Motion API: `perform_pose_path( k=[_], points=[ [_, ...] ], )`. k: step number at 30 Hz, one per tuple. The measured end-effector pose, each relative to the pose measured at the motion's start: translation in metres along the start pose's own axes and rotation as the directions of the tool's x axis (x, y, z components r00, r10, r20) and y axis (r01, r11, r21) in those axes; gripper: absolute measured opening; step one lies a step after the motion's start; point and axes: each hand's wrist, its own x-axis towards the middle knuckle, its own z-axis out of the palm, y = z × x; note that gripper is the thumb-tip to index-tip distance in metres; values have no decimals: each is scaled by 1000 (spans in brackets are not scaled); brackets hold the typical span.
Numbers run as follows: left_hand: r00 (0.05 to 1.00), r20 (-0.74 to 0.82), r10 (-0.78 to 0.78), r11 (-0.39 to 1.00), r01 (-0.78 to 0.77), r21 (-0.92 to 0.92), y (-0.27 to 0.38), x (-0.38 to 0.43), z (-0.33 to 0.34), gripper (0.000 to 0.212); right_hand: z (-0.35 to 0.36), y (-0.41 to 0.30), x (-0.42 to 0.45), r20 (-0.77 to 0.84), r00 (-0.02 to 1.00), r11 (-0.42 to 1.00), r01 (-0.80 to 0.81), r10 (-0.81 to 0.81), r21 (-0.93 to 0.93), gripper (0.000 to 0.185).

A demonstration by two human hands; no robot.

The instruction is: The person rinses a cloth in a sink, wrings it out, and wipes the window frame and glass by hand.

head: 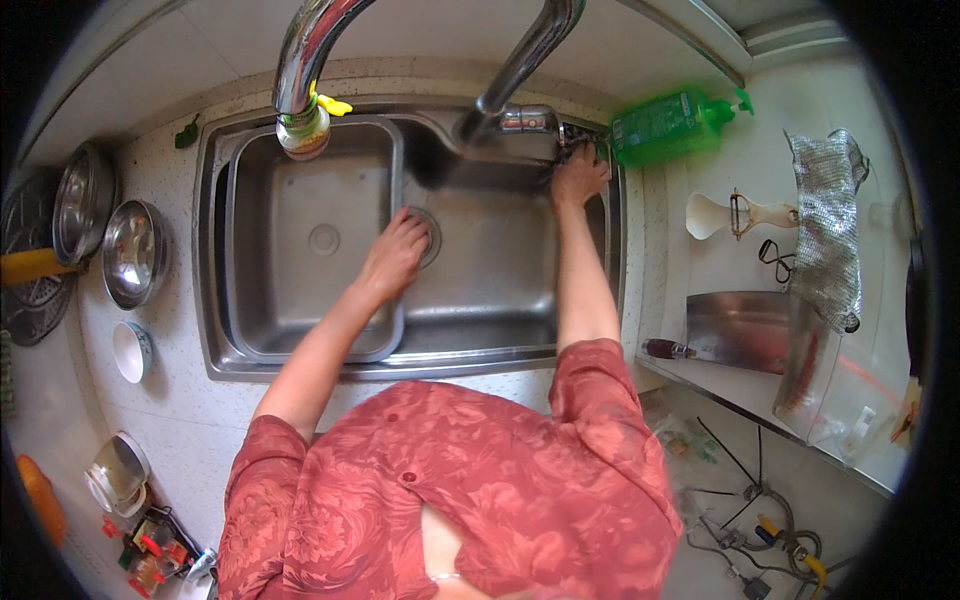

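Note:
A stainless-steel sink (487,289) lies before me, with a rectangular steel basin (300,300) set into its left side. My left hand (394,255) is over the basin's right rim, beside the round drain (431,244). Its fingertips are bent down, and whether they grip anything is hidden. At the sink's back right corner, my right hand (581,176) has its fingers closed on a dark, mottled scrubber or cloth (574,136), partly covered by the hand. Just behind that hand is the chrome faucet base (529,118).
A curved faucet spout (296,75) with a yellow-levered nozzle (304,135) overhangs the basin. Green pump bottle (660,127), peeler (739,214) and cleaver (739,330) lie at right. Steel bowls (135,255) and a small white bowl (133,352) stand left. Cables (780,536) lie lower right.

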Motion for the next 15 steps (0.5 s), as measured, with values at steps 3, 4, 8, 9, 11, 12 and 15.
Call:
perform_pose_path(
  k=[3,4,8,9,11,12,15],
  points=[
    [998,48,-27,1000,28,-14,6,1,2,38,11,-20,-13,-90,983,985,164,-159,59,40],
    [995,86,-59,998,60,-18,6,1,3,42,11,-20,-15,-88,984,986,158,-153,56,40],
    [996,79,-48,997,53,-57,12,6,8,42,14,15,-5,-158,900,904,421,-406,77,36],
    [995,92,-47,998,51,-48,13,6,9,42,15,31,2,-106,895,897,440,-434,40,36],
    [993,106,-46,998,50,-34,13,9,9,42,13,56,7,-125,912,921,385,-390,-62,35],
    [995,93,-36,999,39,-33,16,11,10,42,16,74,10,-94,923,923,358,-372,-137,35],
    [994,102,-39,999,42,-19,15,11,9,42,21,89,4,-69,933,913,329,-354,-242,29]
  ],
)
